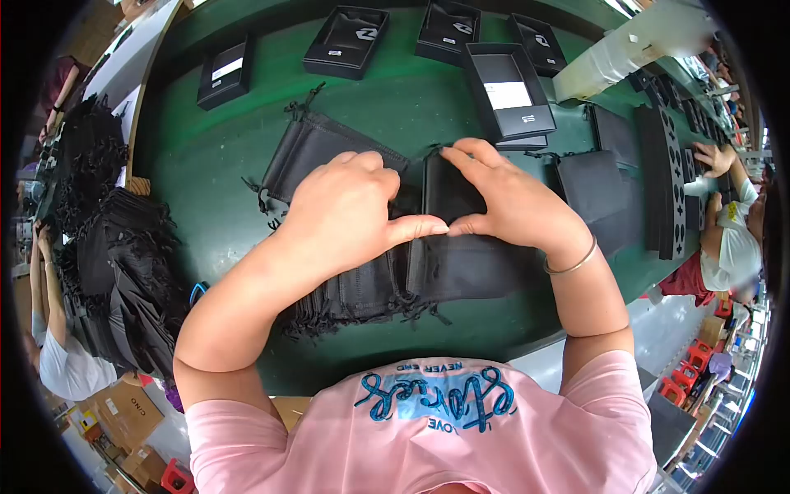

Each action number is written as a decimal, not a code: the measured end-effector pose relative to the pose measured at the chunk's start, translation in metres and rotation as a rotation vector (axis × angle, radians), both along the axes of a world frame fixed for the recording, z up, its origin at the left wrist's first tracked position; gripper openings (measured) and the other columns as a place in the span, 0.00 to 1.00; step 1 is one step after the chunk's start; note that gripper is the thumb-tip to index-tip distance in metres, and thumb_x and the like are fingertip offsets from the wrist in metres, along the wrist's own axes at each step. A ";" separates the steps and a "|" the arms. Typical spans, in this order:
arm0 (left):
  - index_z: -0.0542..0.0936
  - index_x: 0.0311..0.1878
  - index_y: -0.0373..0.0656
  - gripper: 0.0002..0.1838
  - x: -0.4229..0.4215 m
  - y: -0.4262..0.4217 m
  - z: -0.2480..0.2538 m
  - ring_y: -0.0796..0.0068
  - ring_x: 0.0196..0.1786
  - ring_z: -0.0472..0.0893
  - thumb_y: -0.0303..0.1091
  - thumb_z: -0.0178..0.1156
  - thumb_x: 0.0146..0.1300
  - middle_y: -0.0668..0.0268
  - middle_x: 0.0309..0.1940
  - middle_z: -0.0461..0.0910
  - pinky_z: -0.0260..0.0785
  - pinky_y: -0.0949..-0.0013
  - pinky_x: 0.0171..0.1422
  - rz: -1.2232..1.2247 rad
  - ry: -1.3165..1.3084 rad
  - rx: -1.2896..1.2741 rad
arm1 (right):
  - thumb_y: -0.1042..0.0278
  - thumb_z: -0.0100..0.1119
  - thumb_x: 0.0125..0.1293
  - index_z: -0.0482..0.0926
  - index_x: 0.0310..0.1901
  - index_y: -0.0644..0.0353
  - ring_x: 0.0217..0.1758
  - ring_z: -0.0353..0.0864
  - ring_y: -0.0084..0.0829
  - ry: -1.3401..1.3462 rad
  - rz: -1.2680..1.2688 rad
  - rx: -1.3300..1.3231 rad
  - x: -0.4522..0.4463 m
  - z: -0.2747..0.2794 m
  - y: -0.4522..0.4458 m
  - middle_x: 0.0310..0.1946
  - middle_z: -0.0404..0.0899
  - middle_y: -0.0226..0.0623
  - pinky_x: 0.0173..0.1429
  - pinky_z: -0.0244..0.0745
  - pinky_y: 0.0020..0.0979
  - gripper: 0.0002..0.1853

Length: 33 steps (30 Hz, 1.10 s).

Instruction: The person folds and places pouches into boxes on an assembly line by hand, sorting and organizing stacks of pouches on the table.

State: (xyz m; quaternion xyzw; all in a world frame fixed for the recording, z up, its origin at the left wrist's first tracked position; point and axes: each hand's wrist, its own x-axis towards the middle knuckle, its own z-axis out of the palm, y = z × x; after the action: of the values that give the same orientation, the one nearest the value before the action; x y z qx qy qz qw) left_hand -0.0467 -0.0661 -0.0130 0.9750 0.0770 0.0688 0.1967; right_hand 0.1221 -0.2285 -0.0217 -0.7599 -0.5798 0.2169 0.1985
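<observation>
In the middle of the bench, my right hand (pixel 514 198) grips a black pouch (pixel 453 189), fingers at its far edge and thumb at its near side. My left hand (pixel 346 206) is curled at the pouch's left side, its fingertips mostly hidden; the two thumb tips meet over the black fabric. Beyond my left hand lies a flat black drawstring pouch (pixel 317 144) with knotted cords. Below my hands, a stack of drawstring pouches (pixel 362 288) shows its tasselled cord ends. Another black pouch (pixel 485 267) lies flat under my right wrist.
Open black boxes (pixel 346 41) line the far side, some holding pouches with a pale logo; a nearer box (pixel 510 90) contains a white card. More pouches (pixel 597 193) lie right. A large pouch pile (pixel 123 255) hangs at left. A post (pixel 625 53) stands far right. Other people work both sides.
</observation>
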 end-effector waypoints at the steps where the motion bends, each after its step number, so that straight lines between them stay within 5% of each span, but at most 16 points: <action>1: 0.79 0.30 0.40 0.18 0.002 -0.002 -0.004 0.64 0.34 0.75 0.46 0.72 0.54 0.65 0.28 0.74 0.69 0.66 0.42 0.019 -0.005 0.031 | 0.65 0.73 0.49 0.75 0.56 0.61 0.55 0.74 0.41 0.021 -0.014 -0.031 0.001 0.002 -0.001 0.53 0.75 0.40 0.62 0.70 0.35 0.31; 7: 0.81 0.33 0.39 0.19 0.010 -0.008 -0.012 0.63 0.40 0.75 0.47 0.71 0.54 0.64 0.34 0.75 0.70 0.67 0.48 0.032 -0.125 -0.136 | 0.67 0.72 0.50 0.75 0.56 0.60 0.50 0.76 0.40 -0.024 -0.040 0.042 0.003 0.014 -0.009 0.50 0.75 0.38 0.58 0.72 0.36 0.29; 11: 0.81 0.36 0.40 0.15 0.015 -0.014 -0.005 0.62 0.42 0.74 0.41 0.70 0.56 0.64 0.37 0.75 0.69 0.67 0.51 0.154 -0.100 -0.069 | 0.72 0.70 0.51 0.77 0.53 0.60 0.46 0.76 0.39 -0.303 -0.069 0.158 -0.004 -0.007 -0.016 0.44 0.77 0.37 0.56 0.72 0.33 0.25; 21: 0.80 0.41 0.40 0.13 0.016 -0.011 -0.017 0.61 0.43 0.75 0.36 0.68 0.55 0.64 0.38 0.77 0.69 0.66 0.50 -0.035 -0.079 -0.114 | 0.67 0.68 0.56 0.78 0.49 0.62 0.47 0.77 0.40 0.107 -0.132 0.235 -0.005 0.013 -0.017 0.43 0.79 0.38 0.55 0.73 0.34 0.19; 26: 0.81 0.38 0.42 0.12 0.009 -0.007 -0.001 0.58 0.41 0.77 0.39 0.67 0.55 0.62 0.35 0.78 0.72 0.62 0.47 0.076 -0.160 -0.141 | 0.70 0.67 0.58 0.78 0.50 0.62 0.50 0.78 0.39 -0.050 -0.097 0.172 -0.009 0.019 -0.018 0.48 0.79 0.38 0.56 0.73 0.33 0.18; 31: 0.80 0.38 0.42 0.11 -0.016 0.062 -0.006 0.56 0.40 0.79 0.38 0.65 0.56 0.62 0.34 0.80 0.72 0.59 0.46 0.392 -0.070 0.383 | 0.66 0.63 0.62 0.78 0.49 0.62 0.48 0.78 0.40 -0.199 0.070 0.265 -0.012 0.019 0.034 0.47 0.79 0.38 0.56 0.72 0.34 0.15; 33: 0.80 0.38 0.43 0.11 -0.019 0.068 -0.009 0.56 0.40 0.79 0.38 0.66 0.56 0.62 0.34 0.80 0.72 0.59 0.46 0.443 0.007 0.304 | 0.65 0.64 0.61 0.78 0.48 0.62 0.49 0.77 0.40 -0.220 0.090 0.221 -0.011 0.009 0.066 0.46 0.79 0.38 0.57 0.72 0.35 0.15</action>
State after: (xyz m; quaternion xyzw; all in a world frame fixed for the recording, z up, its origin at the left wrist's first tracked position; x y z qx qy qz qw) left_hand -0.0654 0.0019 -0.0222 0.9530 0.2778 0.1177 0.0277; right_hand 0.1111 -0.1621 -0.0125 -0.7260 -0.6517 0.0760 0.2063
